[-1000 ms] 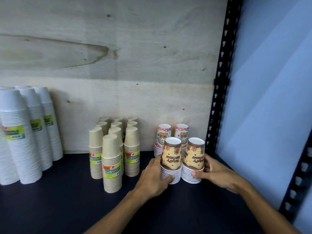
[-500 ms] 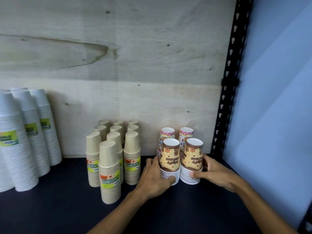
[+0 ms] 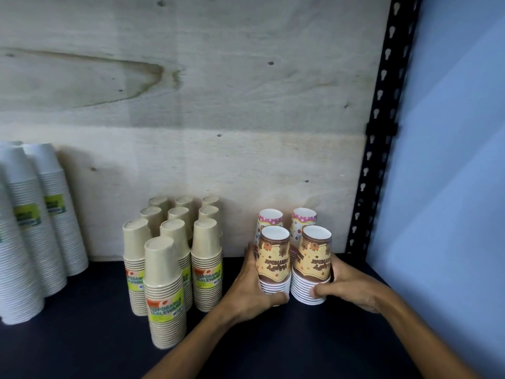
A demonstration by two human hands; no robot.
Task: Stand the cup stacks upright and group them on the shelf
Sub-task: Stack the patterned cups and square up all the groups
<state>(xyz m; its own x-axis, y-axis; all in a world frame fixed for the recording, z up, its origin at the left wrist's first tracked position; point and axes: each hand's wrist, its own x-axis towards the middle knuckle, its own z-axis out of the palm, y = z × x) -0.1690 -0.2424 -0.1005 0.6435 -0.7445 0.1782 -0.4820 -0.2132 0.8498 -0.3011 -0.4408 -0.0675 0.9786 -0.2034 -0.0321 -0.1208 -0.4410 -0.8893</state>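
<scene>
Two short stacks of brown-and-yellow printed paper cups stand upside down, side by side, on the dark shelf [image 3: 82, 337]. My left hand [image 3: 251, 291] grips the left printed stack [image 3: 273, 258] from its left side, thumb across the front rims. My right hand [image 3: 352, 288] grips the right printed stack [image 3: 314, 258] from its right side. Directly behind them stand two stacks of pink-and-white flowered cups [image 3: 273, 218], upright against the plywood back. The four stacks touch as one cluster.
Several stacks of tan disposable cups [image 3: 166, 283] stand grouped left of the cluster. Tall white cup stacks [image 3: 30, 242] fill the far left. A black perforated shelf post [image 3: 379, 132] rises at the right, with a blue wall beyond.
The camera has shifted, so everything sits lower and more to the right in view. Both hands stay around the two printed stacks, which look pushed back closer to the flowered stacks.
</scene>
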